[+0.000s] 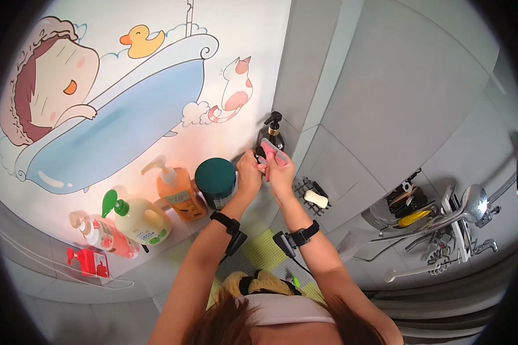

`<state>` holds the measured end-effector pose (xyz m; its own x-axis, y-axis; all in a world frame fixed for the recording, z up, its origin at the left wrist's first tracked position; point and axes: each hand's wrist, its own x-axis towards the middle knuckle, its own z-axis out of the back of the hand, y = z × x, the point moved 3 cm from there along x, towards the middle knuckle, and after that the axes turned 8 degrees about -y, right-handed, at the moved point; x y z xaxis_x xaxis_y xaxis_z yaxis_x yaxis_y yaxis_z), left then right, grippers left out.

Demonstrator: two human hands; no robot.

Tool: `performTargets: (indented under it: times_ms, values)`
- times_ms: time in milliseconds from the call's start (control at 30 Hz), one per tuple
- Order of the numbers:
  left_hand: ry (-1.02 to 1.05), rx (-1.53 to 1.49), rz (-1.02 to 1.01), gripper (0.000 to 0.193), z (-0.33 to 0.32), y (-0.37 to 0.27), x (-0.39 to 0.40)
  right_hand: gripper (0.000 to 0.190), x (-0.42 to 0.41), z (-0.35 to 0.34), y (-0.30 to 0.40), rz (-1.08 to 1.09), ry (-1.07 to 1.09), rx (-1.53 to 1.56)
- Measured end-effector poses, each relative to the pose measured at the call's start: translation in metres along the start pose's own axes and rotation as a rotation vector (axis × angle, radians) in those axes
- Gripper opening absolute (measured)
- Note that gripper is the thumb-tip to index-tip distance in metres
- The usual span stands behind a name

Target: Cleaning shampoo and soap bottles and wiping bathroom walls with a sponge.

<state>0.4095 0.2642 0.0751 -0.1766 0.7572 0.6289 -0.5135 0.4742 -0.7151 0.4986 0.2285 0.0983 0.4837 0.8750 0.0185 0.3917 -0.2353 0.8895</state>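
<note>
My right hand [281,174] grips a folded pink cloth [273,150] with a grey edge. Close against it, my left hand [249,174] is curled around a small black object [260,152], mostly hidden by the fingers; what it is I cannot tell. Just beyond both hands stands a dark pump bottle [275,134] with a black pump head and a gold collar, in the corner of the ledge. A jar with a dark green lid [215,176] stands left of my left hand.
Along the ledge [129,263] stand an orange pump bottle [179,196], a cream bottle with a green pump [144,222], a pink pump bottle [112,237] and a red one [94,262]. White soap [316,199] lies on a black wall rack. Rightward are a shower head [475,202] and a utensil holder [377,220].
</note>
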Motion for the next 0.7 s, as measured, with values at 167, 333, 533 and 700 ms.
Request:
performTargets:
  times_ms: [167,333,533,700]
  values:
    - [-0.089,0.010,-0.098,0.014,0.005,0.003,0.001,0.031,-0.001,0.012,0.003,-0.115,0.124,0.167]
    - [0.064,-0.079,0.144,0.023,0.001,0.004,-0.004,0.028,-0.011,-0.011,0.021,-0.064,0.020,0.080]
    - [-0.046,0.010,-0.185,0.033,0.004,0.001,-0.015,0.023,-0.002,0.000,0.015,-0.122,0.138,-0.101]
    - [-0.007,-0.011,-0.173,0.039,0.007,-0.007,-0.021,0.023,0.011,0.019,0.028,-0.096,0.010,-0.110]
